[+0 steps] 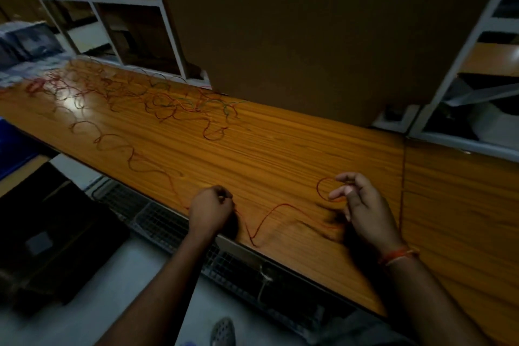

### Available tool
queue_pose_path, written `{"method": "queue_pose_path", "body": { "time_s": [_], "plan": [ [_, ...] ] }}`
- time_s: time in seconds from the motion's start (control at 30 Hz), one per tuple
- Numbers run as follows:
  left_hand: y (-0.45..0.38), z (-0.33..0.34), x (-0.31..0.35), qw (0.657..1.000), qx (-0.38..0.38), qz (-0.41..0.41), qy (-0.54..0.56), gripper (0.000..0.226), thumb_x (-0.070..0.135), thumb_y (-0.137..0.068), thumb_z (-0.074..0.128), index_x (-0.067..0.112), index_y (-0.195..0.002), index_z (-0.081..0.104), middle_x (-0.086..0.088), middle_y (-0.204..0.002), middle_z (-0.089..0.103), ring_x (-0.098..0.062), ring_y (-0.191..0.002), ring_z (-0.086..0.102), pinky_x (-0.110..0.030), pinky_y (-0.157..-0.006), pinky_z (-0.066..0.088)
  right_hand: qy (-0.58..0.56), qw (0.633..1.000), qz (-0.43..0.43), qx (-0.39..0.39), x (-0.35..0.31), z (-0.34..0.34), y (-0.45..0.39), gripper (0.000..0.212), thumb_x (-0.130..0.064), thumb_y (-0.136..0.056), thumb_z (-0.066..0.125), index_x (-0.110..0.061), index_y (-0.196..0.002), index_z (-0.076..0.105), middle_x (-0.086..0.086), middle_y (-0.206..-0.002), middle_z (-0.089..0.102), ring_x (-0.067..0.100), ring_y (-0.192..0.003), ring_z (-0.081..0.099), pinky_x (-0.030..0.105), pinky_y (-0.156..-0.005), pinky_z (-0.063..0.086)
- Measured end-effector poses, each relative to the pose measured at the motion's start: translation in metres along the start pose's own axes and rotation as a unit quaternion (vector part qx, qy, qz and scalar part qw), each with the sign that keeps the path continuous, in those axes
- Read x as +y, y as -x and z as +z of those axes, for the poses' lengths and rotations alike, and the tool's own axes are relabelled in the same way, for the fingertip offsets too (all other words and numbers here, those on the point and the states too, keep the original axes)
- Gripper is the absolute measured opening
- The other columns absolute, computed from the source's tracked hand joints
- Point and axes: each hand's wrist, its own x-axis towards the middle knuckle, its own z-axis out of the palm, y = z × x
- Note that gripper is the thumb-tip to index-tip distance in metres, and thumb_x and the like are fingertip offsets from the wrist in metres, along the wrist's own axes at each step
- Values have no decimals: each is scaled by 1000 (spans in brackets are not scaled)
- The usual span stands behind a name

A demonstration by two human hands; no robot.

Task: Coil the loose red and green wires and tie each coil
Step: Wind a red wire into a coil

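While the right hand [362, 205] pinches a first small loop of red wire [276, 209] and the left hand [212, 209] grips its slack, the tangled pile [157, 98] far along the bench [280, 154] lies uncoiled; nothing tied yet.

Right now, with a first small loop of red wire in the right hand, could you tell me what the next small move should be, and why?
Probably feed the slack to the right hand and lay a second turn on the loop. The left hand pinches the red wire, which sags in a wave between the hands and trails off to the tangle on the bench.
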Motion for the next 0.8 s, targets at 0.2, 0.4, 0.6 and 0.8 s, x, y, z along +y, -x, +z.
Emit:
{"method": "queue_pose_path", "body": {
  "time_s": [0.2,0.4,0.6,0.8],
  "plan": [
    [34,25,58,990,-125,57,40,4,26,-94,68,22,-96,70,5,-101,78,-12,-93,73,-31,-82,59,-13,1000,-14,-18,9,-48,16,15,-20,-108,42,-27,-118,52,-7,-101,76,14,-56,52,34,-56,44],
    [61,20,110,929,-199,147,276,38,21,-100,66,16,-136,58,6,-135,62,10,-108,63,-12,-78,53,-43,997,-40,-45,-5,-50,19,14,-20,-107,46,-28,-109,57,-1,-93,73,11,-55,52,36,-52,45],
    [73,4,132,877,-280,215,326,21,16,-104,57,8,-120,67,-9,-130,67,-9,-124,59,-23,-103,46,-160,985,-31,-58,-29,-37,15,13,-15,-107,48,-19,-109,61,-1,-80,66,11,-52,44,27,-47,34],
    [69,-21,145,788,-286,188,511,27,25,-107,47,16,-86,61,-3,-70,54,-22,-66,52,-31,-78,53,-174,985,-13,-18,-41,-31,0,4,-17,-100,62,-17,-102,66,-3,-77,67,14,-59,49,25,-52,43]
  ]
}}
